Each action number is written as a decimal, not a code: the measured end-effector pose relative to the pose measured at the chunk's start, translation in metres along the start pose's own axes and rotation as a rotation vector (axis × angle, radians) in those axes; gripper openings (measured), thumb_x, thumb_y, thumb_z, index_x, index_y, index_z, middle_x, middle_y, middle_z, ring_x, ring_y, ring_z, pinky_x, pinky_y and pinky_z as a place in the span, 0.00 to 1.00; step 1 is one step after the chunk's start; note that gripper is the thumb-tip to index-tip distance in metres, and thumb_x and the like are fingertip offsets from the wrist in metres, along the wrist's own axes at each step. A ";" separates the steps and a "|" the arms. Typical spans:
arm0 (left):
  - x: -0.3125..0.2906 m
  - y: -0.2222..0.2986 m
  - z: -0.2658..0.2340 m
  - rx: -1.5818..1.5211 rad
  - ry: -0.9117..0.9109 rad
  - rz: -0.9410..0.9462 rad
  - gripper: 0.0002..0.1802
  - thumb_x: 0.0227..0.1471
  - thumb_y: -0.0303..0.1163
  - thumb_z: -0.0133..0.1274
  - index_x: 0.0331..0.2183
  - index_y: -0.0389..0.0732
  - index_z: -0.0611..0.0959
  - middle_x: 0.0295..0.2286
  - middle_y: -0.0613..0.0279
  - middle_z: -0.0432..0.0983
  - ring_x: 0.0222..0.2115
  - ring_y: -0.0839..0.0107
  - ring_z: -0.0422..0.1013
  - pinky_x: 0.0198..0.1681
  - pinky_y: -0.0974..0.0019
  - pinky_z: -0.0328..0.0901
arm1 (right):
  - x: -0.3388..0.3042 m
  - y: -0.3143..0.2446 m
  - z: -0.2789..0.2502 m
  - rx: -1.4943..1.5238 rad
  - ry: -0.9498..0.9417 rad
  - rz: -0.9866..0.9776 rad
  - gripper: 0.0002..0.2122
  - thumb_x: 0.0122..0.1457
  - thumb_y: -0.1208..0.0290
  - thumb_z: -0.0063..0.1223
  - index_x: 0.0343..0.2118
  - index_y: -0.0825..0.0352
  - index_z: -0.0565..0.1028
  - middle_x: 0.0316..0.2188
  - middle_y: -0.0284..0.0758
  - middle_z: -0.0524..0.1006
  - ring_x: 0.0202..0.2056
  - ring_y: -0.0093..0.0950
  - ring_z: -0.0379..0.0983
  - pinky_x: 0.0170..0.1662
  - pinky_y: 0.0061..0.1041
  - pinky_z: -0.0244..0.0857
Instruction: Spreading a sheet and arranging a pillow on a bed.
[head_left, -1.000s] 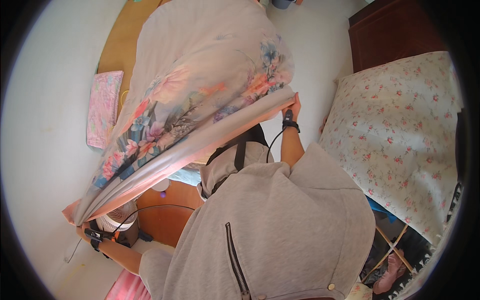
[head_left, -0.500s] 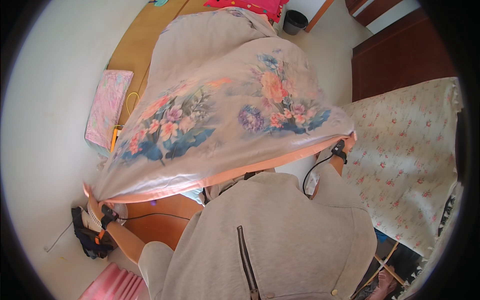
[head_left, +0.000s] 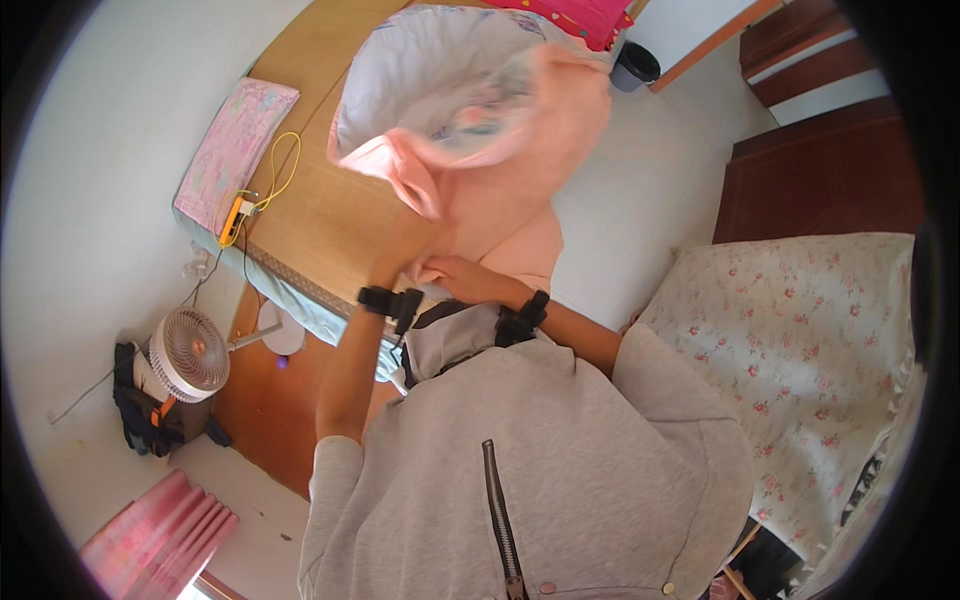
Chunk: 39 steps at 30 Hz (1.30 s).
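Observation:
A light quilt hangs bunched in front of me over the bed, its peach underside turned outward. Its grey floral face shows inside the fold, blurred by motion. My left hand is closed on a gathered peach part of the quilt, though its fingers are partly hidden. Close beside it, my right hand grips another bit of the peach cloth. The two hands nearly meet in front of my chest, and both wrists wear black straps with small devices.
The bed carries a woven mat, a pink patterned pillow and an orange power strip with a yellow cord. A fan stands at left. A flowered cloth covers something at right. A black bin sits beyond the bed.
My hands have come from wide apart to together at the middle. The quilt, spread out flat before, is now folded inward with its peach side showing, uncovering the mat.

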<state>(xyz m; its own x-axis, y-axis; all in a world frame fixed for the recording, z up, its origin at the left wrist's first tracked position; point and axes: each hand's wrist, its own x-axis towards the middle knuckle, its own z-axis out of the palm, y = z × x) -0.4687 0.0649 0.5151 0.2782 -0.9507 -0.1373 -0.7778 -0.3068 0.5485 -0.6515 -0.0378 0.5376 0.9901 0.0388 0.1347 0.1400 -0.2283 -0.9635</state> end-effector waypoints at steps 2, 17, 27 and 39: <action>-0.003 0.083 -0.023 -0.096 -0.339 -0.349 0.20 0.59 0.40 0.52 0.45 0.34 0.80 0.39 0.38 0.77 0.36 0.50 0.76 0.34 0.52 0.68 | -0.018 0.015 0.001 0.050 -0.253 0.161 0.19 0.60 0.76 0.45 0.55 0.66 0.72 0.49 0.42 0.76 0.50 0.33 0.72 0.55 0.29 0.62; -0.036 0.128 0.028 -0.022 -0.071 0.121 0.12 0.50 0.33 0.55 0.37 0.38 0.77 0.21 0.47 0.76 0.24 0.46 0.74 0.28 0.47 0.67 | 0.009 0.081 -0.116 -0.602 0.526 0.770 0.47 0.46 0.43 0.66 0.62 0.71 0.60 0.57 0.56 0.66 0.59 0.49 0.63 0.56 0.42 0.64; -0.061 0.114 0.045 0.004 -0.095 0.135 0.17 0.56 0.38 0.51 0.45 0.42 0.77 0.21 0.49 0.77 0.24 0.48 0.75 0.28 0.48 0.67 | -0.086 0.146 -0.105 0.844 0.693 0.976 0.31 0.57 0.46 0.60 0.52 0.70 0.72 0.47 0.40 0.76 0.46 0.34 0.75 0.47 0.29 0.72; -0.058 0.065 0.009 -0.390 0.163 -0.119 0.24 0.61 0.46 0.51 0.29 0.31 0.78 0.22 0.40 0.70 0.22 0.52 0.70 0.27 0.56 0.62 | -0.100 0.132 -0.212 1.278 0.641 0.467 0.09 0.66 0.67 0.53 0.29 0.61 0.70 0.19 0.24 0.69 0.15 0.14 0.56 0.20 0.14 0.54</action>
<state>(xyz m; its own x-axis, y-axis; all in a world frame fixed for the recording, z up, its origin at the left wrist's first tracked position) -0.5407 0.0992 0.5511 0.4626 -0.8804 -0.1042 -0.4722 -0.3441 0.8116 -0.7307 -0.2776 0.4462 0.8252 -0.2931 -0.4828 0.0545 0.8922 -0.4484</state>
